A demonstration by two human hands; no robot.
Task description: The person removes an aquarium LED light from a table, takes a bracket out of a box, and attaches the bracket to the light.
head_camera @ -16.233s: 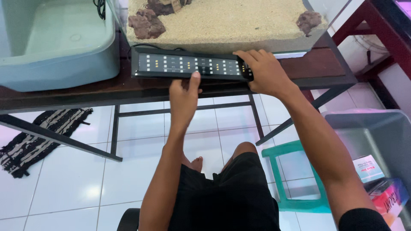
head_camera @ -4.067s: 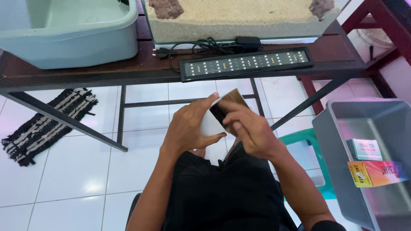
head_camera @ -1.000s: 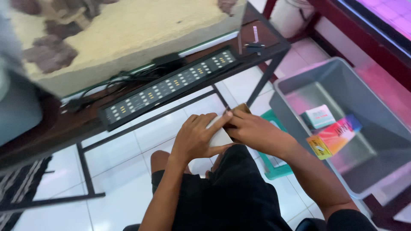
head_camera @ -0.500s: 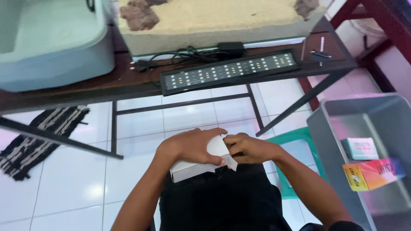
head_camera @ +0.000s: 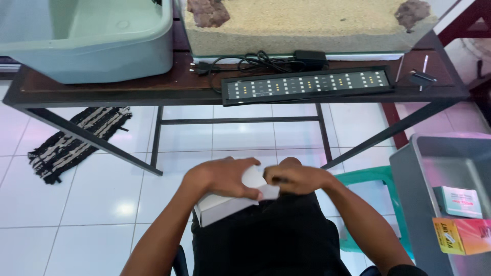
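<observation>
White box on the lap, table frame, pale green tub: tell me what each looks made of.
White box, held by the left hand and right hand: likely matte cardboard, with thin folding flaps. Table frame: probably black-painted metal, slim straight bars. Pale green tub: looks like moulded plastic, smooth with rounded edges and a slight sheen.

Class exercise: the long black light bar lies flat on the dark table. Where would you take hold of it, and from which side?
Probably grip the LED light bar at its two short ends, coming from the front edge of the table. It is long, thin and flat, and its cable and the tank crowd the back.
</observation>
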